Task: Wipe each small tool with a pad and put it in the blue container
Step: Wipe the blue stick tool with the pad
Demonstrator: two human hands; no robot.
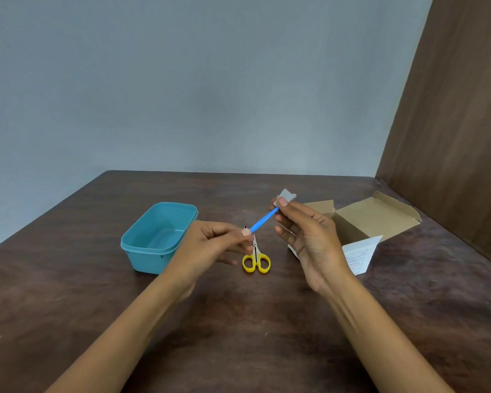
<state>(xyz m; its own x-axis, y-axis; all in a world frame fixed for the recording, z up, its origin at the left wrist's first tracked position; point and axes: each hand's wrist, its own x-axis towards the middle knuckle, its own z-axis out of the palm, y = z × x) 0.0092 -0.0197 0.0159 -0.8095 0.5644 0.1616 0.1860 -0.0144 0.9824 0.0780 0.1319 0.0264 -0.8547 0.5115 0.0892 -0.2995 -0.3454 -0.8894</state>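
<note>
The left hand (pixel 210 242) pinches a blue tool (pixel 262 221) while the right hand (pixel 304 231) pinches a grey pad (pixel 286 196) around its tip. Print on the open box (pixel 360 222) is unreadable. Dark wooden table (pixel 238 321), grey wall (pixel 182 80).

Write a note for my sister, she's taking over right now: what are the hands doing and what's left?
Left hand pinches one end of the blue-handled tool. Right hand pinches the grey pad round its other end, mid-wipe. Blue container sits at left and looks empty, so nothing is put away yet. Yellow-handled scissors lie on the table, untouched. Left: finish wiping, drop the tool in, then wipe and put away the scissors.
</note>
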